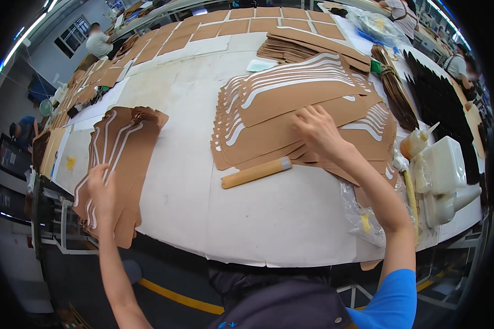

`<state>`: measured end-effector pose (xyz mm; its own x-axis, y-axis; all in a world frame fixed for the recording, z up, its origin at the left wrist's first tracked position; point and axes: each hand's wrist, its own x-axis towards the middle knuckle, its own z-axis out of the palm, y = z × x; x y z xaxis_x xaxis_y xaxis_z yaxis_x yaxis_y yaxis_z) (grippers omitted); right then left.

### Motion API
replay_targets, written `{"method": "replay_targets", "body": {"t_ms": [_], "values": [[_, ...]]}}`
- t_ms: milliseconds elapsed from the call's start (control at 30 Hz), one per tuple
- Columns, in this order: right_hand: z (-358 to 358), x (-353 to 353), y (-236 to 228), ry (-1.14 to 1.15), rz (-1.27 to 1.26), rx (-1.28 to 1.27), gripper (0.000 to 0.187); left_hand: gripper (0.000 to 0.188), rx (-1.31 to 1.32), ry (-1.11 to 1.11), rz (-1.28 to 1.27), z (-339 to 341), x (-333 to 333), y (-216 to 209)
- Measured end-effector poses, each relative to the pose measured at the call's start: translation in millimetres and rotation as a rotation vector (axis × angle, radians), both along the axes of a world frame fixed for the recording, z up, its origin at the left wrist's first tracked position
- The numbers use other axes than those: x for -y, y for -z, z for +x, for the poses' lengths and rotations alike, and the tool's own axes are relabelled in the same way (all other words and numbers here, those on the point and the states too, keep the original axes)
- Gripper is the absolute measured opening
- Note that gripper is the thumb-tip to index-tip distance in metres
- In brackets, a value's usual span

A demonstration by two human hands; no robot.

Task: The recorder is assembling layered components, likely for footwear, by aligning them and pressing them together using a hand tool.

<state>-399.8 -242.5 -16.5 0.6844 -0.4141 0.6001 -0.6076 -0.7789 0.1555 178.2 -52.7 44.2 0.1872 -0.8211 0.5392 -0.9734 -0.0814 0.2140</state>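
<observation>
Several flat brown pieces with curved white strips lie fanned in a left pile (127, 181) at the table's left front edge. My left hand (101, 189) rests over this pile, slightly blurred, its finger and thumb apart on the topmost pieces. To the right, a wider fanned pile of similar brown pieces (291, 107) overlaps in rows, white strips showing along the edges. Over its middle is my right hand (315, 129), fingers curled together; whatever is between them is hidden. A tan bar with a grey end (252, 174) lies just in front of that pile.
Behind the right pile is a stack of brown pieces (313, 46). At the right stand a glue bottle (416, 141), a white container (447, 164) and clear plastic (362, 216). Brown panels (263, 24) line the far table. Other people (99, 43) work farther off.
</observation>
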Motion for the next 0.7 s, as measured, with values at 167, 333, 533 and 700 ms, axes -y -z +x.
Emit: {"method": "replay_targets", "body": {"t_ms": [167, 333, 533, 700], "values": [[51, 39, 26, 0.168, -0.352, -0.361, 0.011, 0.021, -0.195, 0.472, 0.113, -185, 79, 53], [49, 50, 15, 0.069, -0.255, -0.279, 0.011, 0.015, -0.193, 0.706, 0.038, -310, 120, 74], [51, 36, 18, 0.199, -0.342, -0.382, 0.01, 0.011, -0.089, 0.751, -0.021, -336, 141, 93], [54, 52, 24, 0.089, -0.069, -0.18, 0.014, 0.024, -0.057, 0.732, -0.038, -342, 145, 95]]}}
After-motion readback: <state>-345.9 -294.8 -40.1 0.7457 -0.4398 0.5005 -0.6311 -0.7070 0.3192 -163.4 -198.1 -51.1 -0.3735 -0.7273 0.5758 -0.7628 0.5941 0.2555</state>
